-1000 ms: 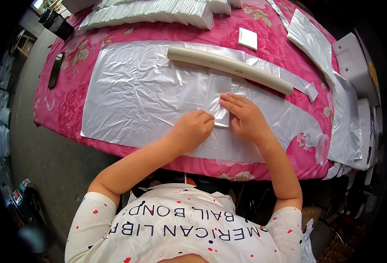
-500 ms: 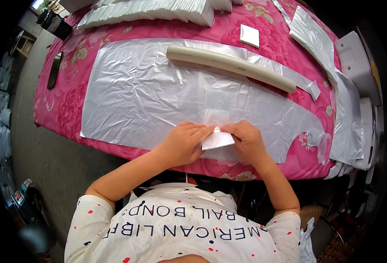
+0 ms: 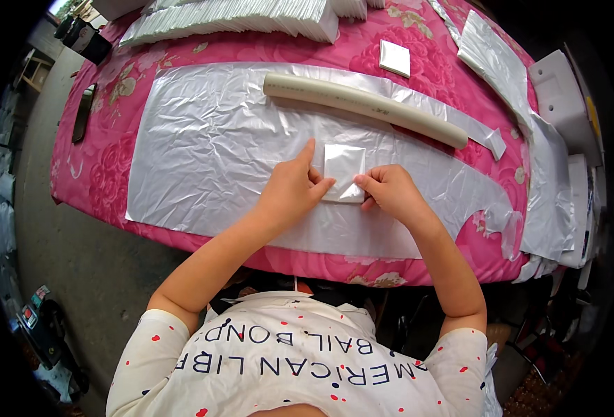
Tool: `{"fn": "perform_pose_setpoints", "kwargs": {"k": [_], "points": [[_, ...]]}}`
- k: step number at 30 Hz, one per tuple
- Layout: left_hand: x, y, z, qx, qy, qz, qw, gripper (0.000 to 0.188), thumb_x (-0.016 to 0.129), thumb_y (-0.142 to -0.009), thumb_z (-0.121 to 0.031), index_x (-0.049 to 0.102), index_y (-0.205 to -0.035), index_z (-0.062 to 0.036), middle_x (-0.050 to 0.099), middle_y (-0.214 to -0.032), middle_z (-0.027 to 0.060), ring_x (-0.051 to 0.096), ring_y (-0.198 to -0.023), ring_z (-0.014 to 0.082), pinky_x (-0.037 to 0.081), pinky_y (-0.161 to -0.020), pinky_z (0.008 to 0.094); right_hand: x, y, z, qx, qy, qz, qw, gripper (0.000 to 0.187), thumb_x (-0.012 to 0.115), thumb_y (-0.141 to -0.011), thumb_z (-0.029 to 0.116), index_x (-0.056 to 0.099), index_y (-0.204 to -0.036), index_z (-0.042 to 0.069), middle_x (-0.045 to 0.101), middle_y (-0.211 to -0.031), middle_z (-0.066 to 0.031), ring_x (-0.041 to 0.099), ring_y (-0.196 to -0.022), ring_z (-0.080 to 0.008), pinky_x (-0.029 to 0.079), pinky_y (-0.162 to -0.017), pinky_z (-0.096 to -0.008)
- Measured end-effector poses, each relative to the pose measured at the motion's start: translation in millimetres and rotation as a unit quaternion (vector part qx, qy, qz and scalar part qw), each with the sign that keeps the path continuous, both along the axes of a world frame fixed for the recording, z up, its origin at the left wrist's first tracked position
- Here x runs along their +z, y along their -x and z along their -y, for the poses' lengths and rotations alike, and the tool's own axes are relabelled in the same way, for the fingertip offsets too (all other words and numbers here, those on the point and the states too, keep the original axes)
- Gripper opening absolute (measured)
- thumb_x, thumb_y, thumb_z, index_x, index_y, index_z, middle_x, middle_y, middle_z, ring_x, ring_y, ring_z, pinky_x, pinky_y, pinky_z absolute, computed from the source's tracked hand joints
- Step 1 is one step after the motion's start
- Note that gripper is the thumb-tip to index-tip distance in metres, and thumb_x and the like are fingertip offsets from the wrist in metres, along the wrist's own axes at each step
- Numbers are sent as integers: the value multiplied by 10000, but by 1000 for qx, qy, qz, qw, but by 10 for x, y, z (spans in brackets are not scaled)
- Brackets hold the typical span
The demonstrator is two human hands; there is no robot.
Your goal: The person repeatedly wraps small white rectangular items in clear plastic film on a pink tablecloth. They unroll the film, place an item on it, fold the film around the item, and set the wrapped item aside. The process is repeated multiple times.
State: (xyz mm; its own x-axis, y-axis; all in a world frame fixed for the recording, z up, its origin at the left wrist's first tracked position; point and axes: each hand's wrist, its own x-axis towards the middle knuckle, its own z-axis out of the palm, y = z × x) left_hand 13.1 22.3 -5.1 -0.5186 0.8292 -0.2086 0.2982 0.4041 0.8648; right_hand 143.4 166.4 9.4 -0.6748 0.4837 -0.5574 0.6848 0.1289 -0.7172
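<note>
A small square packet of folded white plastic film [image 3: 344,171] lies flat, its shiny face up, on a wide sheet of white plastic film [image 3: 195,146]. At its lower right edge my right hand [image 3: 389,192] is closed, thumb on top and fingers bent, pinching that corner. My left hand [image 3: 294,182] rests on the film just left of the packet. Its index finger points away from me, apart from the thumb, whose tip is near the packet's lower left edge. Beyond both hands a long cream plastic pipe [image 3: 366,108] lies across the sheet.
A pink floral cloth [image 3: 105,174] covers the table. Another square packet [image 3: 394,58] sits behind the pipe. Rows of white folded packets [image 3: 230,24] stand at the back. A phone [image 3: 84,113] and a black bottle [image 3: 83,39] are left; film [image 3: 550,181] and a foam box [image 3: 564,90] are right.
The packet has moved away from me and now lies flat and squarer, with its loose flap folded in. My left index finger has stretched out, and both hands have shifted farther from my body.
</note>
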Motion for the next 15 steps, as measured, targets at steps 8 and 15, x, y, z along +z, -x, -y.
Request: {"fn": "perform_pose_setpoints", "kwargs": {"k": [8,15], "points": [[-88,-203,51,-160,-206,-334,906,592,664,-740,-94,422,-1259,54,527,-1137,170,527,-1029,292,447,-856,361,32,48,-21,-12,33,2,999,287,571,-872,230,636,-749,-20,589,-614,-45,594,-524,-113,389,-454,-237],[-231,-309,-92,-192,-44,-371,907,892,590,-776,-466,218,-1354,103,235,-1415,258,169,-1354,360,141,-1095,462,-34,42,-29,-10,26,-4,1000,279,582,-869,240,642,-762,-11,598,-630,-31,586,-516,-95,398,-450,-226]]}}
